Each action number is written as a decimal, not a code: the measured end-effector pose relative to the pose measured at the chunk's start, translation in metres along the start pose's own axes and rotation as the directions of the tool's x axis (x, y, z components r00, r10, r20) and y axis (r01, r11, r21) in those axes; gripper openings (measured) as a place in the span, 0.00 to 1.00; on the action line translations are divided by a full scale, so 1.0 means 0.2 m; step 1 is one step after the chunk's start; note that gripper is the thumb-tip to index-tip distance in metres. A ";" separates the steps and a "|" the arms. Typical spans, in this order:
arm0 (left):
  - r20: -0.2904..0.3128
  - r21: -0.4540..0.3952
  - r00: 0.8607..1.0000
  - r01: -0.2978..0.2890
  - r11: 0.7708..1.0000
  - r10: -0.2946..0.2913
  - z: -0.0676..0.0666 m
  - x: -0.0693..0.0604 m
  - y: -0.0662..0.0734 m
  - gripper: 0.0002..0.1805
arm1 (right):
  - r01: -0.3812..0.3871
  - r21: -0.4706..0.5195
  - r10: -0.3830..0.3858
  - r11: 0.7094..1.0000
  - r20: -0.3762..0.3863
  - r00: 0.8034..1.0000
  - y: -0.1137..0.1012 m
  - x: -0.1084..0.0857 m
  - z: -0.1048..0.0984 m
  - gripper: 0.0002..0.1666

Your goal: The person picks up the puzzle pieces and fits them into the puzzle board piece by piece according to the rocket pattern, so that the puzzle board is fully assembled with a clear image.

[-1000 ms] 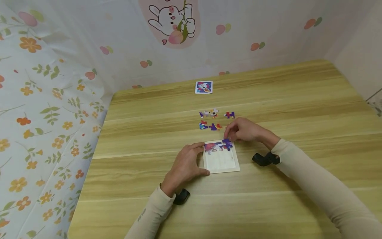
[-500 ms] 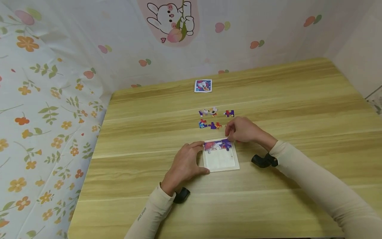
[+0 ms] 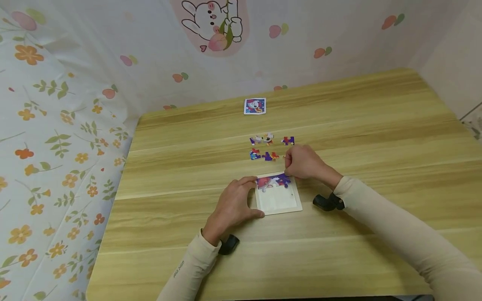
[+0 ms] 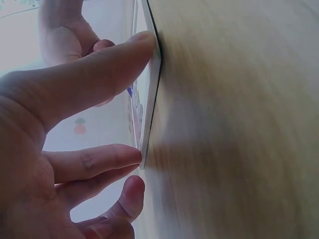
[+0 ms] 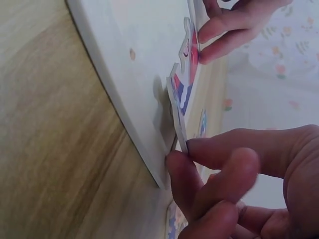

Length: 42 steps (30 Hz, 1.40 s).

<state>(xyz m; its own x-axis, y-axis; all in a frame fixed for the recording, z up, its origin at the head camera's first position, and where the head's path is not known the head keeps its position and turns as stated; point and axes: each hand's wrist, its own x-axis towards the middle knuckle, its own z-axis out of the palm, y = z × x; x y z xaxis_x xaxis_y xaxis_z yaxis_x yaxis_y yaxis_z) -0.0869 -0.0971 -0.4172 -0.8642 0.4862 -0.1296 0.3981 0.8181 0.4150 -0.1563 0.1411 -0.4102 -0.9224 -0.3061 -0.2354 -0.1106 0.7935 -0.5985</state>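
Note:
A white square puzzle tray [image 3: 278, 200] lies on the table, with joined pieces [image 3: 266, 182] along its far edge. My left hand [image 3: 234, 205] holds the tray's left side, thumb at the near corner and fingers at the far one; in the left wrist view the thumb [image 4: 99, 74] presses the rim. At the tray's far right corner my right hand [image 3: 304, 162] pinches a purple puzzle piece [image 3: 285, 179]. The right wrist view shows that piece [image 5: 176, 112] tilted, its edge between thumb and finger, over the tray [image 5: 119, 64].
Beyond the tray lie several loose pieces: a white-faced one [image 3: 268, 139], a red and purple one [image 3: 288, 141], a blue and red one [image 3: 255, 154] and a purple and orange one [image 3: 270, 156]. A small picture card [image 3: 255, 106] lies near the table's back edge.
The purple piece has come down from above the tray's far right corner to beside the joined pieces. My right hand has shifted slightly with it; my left hand keeps its hold on the tray.

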 end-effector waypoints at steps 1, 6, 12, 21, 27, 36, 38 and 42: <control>0.000 0.000 1.000 0.004 1.000 -0.004 0.00 0.00 0.00 0.42 | 0.005 -0.004 -0.005 1.000 -0.005 1.000 0.00 0.00 0.00 0.08; 0.018 0.013 0.999 0.029 0.999 -0.029 -0.01 0.00 0.01 0.43 | 0.003 -0.002 -0.003 1.000 -0.002 1.000 -0.01 0.01 0.00 0.10; 0.039 0.026 0.998 0.043 0.999 -0.044 -0.01 0.01 0.01 0.44 | 0.025 -0.075 -0.025 0.997 -0.009 1.000 0.01 0.00 0.02 0.12; 0.039 0.025 0.998 0.038 0.999 -0.039 -0.01 0.01 0.01 0.43 | 0.089 -0.172 -0.084 0.981 0.035 0.996 -0.01 -0.02 0.04 0.14; 0.042 0.029 0.999 0.026 0.999 -0.027 -0.01 0.01 0.01 0.43 | 0.228 -0.204 -0.207 0.952 0.117 0.971 -0.07 -0.01 0.06 0.17; 0.044 0.025 0.999 0.024 0.999 -0.025 -0.01 0.01 0.00 0.42 | 0.300 -0.264 -0.275 0.916 0.128 0.953 -0.13 0.01 0.14 0.21; 0.042 0.027 0.999 0.023 0.999 -0.025 -0.01 0.01 0.00 0.42 | 0.301 -0.258 -0.275 0.918 0.132 0.952 -0.13 0.03 0.13 0.20; 0.039 0.031 0.999 0.018 0.999 -0.019 -0.02 0.02 0.01 0.43 | 0.309 -0.238 -0.278 0.921 0.157 0.948 -0.11 0.04 0.11 0.19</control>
<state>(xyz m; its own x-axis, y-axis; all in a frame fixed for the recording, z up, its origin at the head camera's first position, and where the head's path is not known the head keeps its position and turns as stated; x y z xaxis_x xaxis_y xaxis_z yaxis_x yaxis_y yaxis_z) -0.0899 -0.0952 -0.4142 -0.8591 0.4818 -0.1725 0.3915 0.8359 0.3848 -0.1533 0.1092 -0.4150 -0.7855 -0.5931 -0.1768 -0.4753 0.7611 -0.4413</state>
